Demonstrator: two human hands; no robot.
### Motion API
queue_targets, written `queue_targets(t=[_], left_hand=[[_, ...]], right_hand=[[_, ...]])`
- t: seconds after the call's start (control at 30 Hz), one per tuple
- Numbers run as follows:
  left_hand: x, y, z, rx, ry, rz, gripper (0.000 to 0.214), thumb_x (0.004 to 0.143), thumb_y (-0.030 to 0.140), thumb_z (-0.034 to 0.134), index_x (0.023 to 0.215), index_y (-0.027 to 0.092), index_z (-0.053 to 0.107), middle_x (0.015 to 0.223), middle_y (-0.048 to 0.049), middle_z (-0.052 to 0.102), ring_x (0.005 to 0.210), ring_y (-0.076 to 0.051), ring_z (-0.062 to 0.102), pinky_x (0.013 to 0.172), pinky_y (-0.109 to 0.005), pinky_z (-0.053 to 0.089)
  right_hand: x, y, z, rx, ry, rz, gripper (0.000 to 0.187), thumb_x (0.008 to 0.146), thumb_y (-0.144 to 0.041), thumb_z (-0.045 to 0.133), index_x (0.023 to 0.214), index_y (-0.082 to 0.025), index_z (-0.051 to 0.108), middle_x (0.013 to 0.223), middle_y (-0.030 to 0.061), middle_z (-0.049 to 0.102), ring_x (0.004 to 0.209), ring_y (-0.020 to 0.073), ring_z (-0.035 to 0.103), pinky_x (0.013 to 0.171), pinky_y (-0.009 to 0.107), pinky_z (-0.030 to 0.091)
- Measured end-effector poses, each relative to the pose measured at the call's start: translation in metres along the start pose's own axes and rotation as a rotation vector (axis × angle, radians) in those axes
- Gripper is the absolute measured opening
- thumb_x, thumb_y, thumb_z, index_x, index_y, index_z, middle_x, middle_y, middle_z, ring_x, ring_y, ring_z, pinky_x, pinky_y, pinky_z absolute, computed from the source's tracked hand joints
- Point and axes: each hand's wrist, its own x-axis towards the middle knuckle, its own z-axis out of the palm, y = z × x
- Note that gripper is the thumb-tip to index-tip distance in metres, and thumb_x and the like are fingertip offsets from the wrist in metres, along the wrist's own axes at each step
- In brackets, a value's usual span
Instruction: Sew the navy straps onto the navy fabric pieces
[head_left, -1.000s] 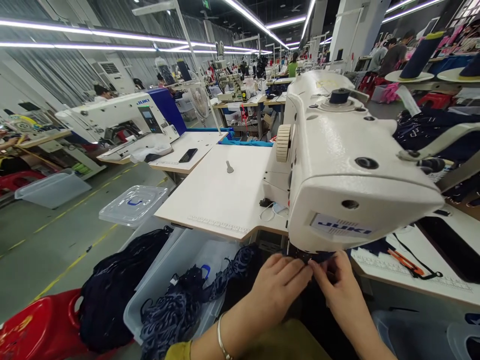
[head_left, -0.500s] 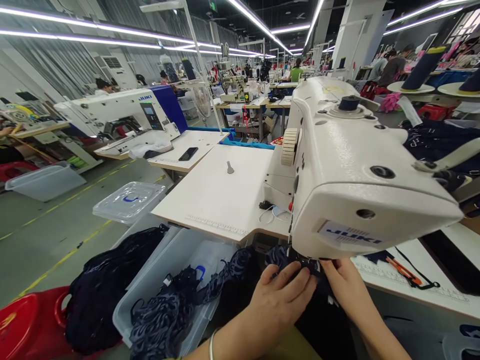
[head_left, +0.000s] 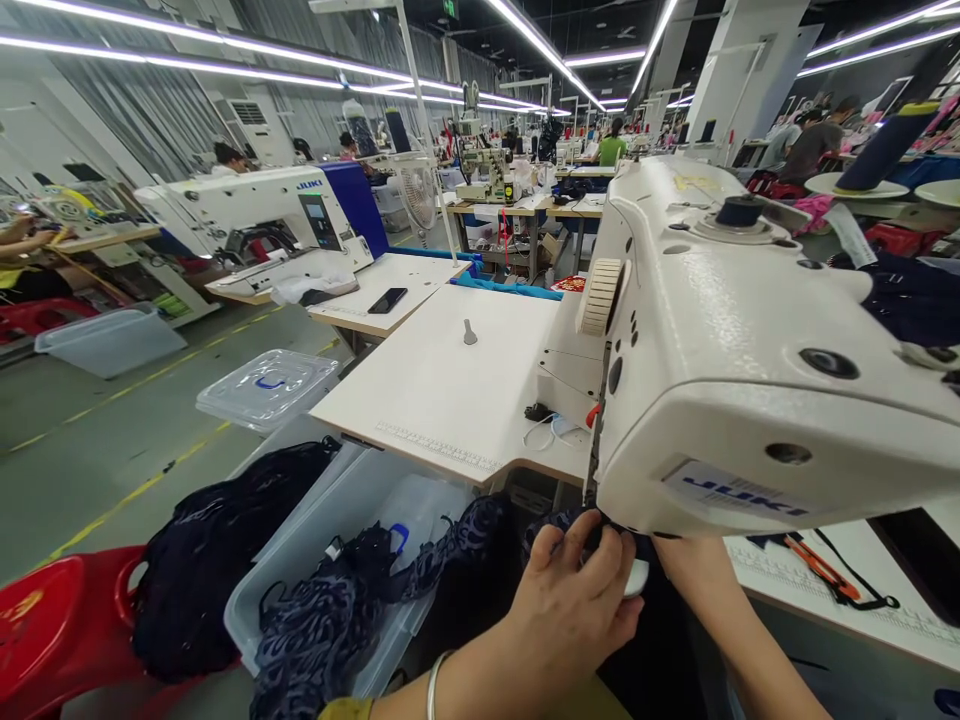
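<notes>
Below the head of a white JUKI sewing machine (head_left: 750, 430), my left hand (head_left: 562, 600) is closed with bent fingers near the needle area. Dark blue patterned fabric (head_left: 541, 528) runs in at its fingertips, and it appears to be gripped there. A small white rounded piece (head_left: 637, 579) shows beside the fingers; I cannot make out what it is. My right hand (head_left: 686, 560) reaches in from the right under the machine head, its fingers hidden. The same fabric trails left as a bunched strip (head_left: 480, 525) into a clear plastic bin (head_left: 247, 625) heaped with it.
Dark fabric lies piled on a red stool (head_left: 67, 610) at left. The white table (head_left: 427, 390) bears a small grey metal piece (head_left: 469, 332). Orange-handled snips (head_left: 825, 570) lie on the right. Behind stand another sewing machine (head_left: 255, 220) and a phone (head_left: 388, 300).
My left fingers have curled more, and a white rounded piece now shows beside them. My right hand sits further under the machine head. The view has shifted slightly left.
</notes>
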Motion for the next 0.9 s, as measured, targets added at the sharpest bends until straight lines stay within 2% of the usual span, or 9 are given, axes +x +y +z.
queue_targets(t=[0.23,0.67,0.9], left_hand=[[-0.0031,0.0024,0.0052,0.002,0.004,-0.009,0.038,0.094,0.041,0.051,0.124,0.021,0.063,0.122,-0.0041,0.062,0.119,-0.022,0.049,0.095,-0.035,0.028],[-0.003,0.0025,0.0049,0.019,0.007,-0.005,0.039,0.091,0.042,0.056,0.122,0.02,0.064,0.123,-0.0025,0.062,0.12,-0.021,0.049,0.093,-0.034,0.029],[-0.0055,0.0006,0.0055,0.031,0.043,-0.034,0.04,0.091,0.047,0.055,0.12,0.021,0.064,0.124,-0.0017,0.062,0.116,-0.021,0.051,0.091,-0.036,0.032]], right_hand=[[0.0027,0.0026,0.0022,-0.023,-0.002,-0.026,0.025,0.085,-0.034,0.049,0.077,-0.025,0.07,0.074,0.0111,0.072,0.098,0.0355,0.064,0.087,0.051,0.052],[-0.0004,0.004,0.0049,-0.044,0.036,-0.063,0.03,0.091,-0.031,0.042,0.089,-0.024,0.071,0.081,0.0099,0.073,0.1,0.0327,0.064,0.087,0.047,0.053],[0.0008,0.0049,0.0068,-0.033,0.055,-0.112,0.033,0.092,-0.036,0.042,0.081,-0.022,0.07,0.074,0.013,0.07,0.099,0.0346,0.063,0.086,0.051,0.052]])
